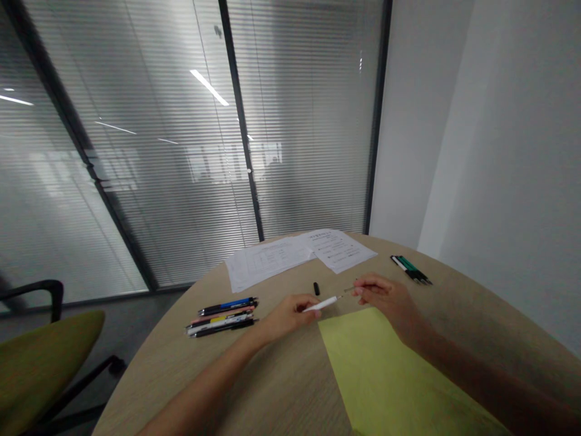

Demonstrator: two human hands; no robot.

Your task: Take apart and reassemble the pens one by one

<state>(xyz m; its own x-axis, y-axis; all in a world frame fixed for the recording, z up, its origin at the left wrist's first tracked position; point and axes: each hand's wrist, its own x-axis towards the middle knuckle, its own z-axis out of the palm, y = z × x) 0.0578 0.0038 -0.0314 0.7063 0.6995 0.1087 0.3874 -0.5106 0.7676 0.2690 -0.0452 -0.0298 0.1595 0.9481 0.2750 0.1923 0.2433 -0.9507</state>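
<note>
My left hand (pixel 295 309) is closed around a white pen barrel (pixel 321 304), which points up and to the right. Opposite its tip, my right hand (pixel 379 290) pinches a thin pen refill (pixel 348 289) between thumb and fingertips. The refill's end lies close to the barrel's mouth; whether it reaches inside is too small to tell. Just beyond my left fingers, a short black pen part (pixel 316 289), a grip or cap, lies on the table. Below both hands is a yellow sheet (pixel 385 375).
Several pens (pixel 222 318) lie in a group left of my left hand. Another group of green, white and black pens (pixel 411 270) is at the right. Printed papers (pixel 272 260) lie at the back of the round table (pixel 281 387). A green chair (pixel 49 345) stands at the left.
</note>
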